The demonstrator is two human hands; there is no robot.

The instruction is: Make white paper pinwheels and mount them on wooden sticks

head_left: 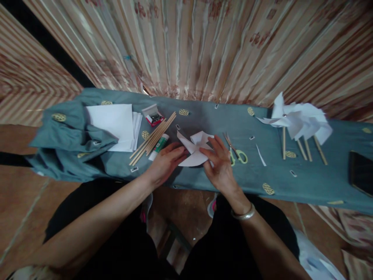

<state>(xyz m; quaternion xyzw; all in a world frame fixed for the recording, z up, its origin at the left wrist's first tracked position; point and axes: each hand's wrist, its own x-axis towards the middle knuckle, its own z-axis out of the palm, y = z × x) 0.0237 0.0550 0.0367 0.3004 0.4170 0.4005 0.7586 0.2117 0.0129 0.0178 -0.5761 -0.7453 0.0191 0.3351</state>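
A white paper pinwheel (pixel 196 149) without a stick lies between my hands, its blades curling up over the cloth. My left hand (pixel 166 161) has its fingers and thumb together at the pinwheel's left edge. From the other side, my right hand (pixel 220 165) grips it, fingers bent over the right blades near the middle; the fingertips are partly hidden. Just right of that hand lie scissors (pixel 234 151) with yellow-green handles, partly covered by it. Close to my left hand are a green and white glue stick (pixel 160 146) and a bundle of thin wooden sticks (pixel 154 138).
A stack of white paper (pixel 112 122) sits at left, beside bunched cloth. An opened red box (pixel 154 116) holds small dark metal pieces. Several finished pinwheels (pixel 300 118) on sticks lie at right, with a paper strip (pixel 260 155) and a dark phone-like object (pixel 361 173).
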